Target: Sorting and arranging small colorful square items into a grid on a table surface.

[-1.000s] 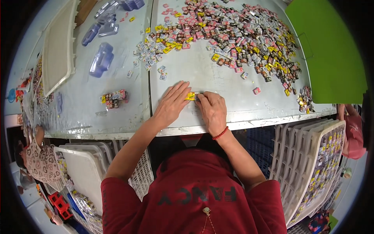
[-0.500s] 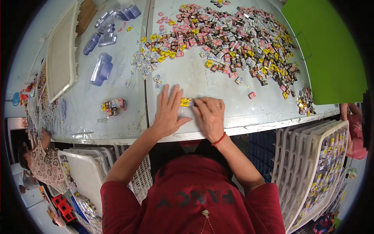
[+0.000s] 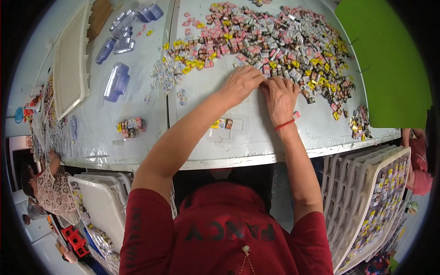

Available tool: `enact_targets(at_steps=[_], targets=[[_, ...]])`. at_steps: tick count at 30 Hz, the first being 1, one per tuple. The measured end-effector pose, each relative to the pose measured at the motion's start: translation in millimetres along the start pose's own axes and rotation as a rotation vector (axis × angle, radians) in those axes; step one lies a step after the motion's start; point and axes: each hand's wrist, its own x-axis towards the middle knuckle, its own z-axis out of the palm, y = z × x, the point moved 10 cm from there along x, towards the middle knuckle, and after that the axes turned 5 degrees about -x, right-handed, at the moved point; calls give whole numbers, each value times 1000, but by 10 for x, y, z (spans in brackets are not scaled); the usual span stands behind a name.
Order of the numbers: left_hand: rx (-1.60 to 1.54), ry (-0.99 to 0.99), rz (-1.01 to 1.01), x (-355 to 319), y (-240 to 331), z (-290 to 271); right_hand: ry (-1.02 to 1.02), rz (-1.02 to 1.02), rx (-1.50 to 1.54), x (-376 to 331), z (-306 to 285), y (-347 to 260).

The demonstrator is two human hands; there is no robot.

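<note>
My left hand (image 3: 243, 85) and my right hand (image 3: 280, 97) meet at the near edge of a large pile of small colourful blocks (image 3: 275, 34). The blocks are pink, yellow, white and dark brown. Both hands have their fingers bent and drawn together, fingertips down among the blocks; what they pinch is too small to make out. Nearer the table's front edge, below my left wrist, lies a clear plastic tray (image 3: 236, 130) with a short row of blocks (image 3: 222, 123) along its far side. No hand touches this tray.
To the left sits a packed cluster of blocks (image 3: 131, 127); stacked clear plastic shells (image 3: 117, 82) lie farther back. White-and-blue blocks (image 3: 165, 75) straddle the table seam. A green panel (image 3: 389, 68) borders the right side. White crates (image 3: 366, 201) lean below the table, with other people at both sides.
Both hands have left the clear tray and reached forward and right to the pile. The tray and its short row of blocks now show uncovered.
</note>
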Motion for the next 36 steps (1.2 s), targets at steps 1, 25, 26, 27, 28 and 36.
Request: enact_targets(at_steps=[1,25,26,27,28,36], targets=[[19,40,18,-31,-34,-5,25,-31,-2,18,-16,-30],[-205,72,-225,-990,434,-454,-246,-32,410,-619,-370,-597],[-203,75,-222,-1027,416,-437,-263,-16,429,-639,-313,-602],[-217,67,-226,-1061,391,-406,-241,-13,436,-650,-320,-609],[-230,59,-230,-1093,365,-374,-237,-16,433,-647,-319,-615],[-188,122,-136,-1121,497,-438,-118,-144,300,-642,-442,-741]])
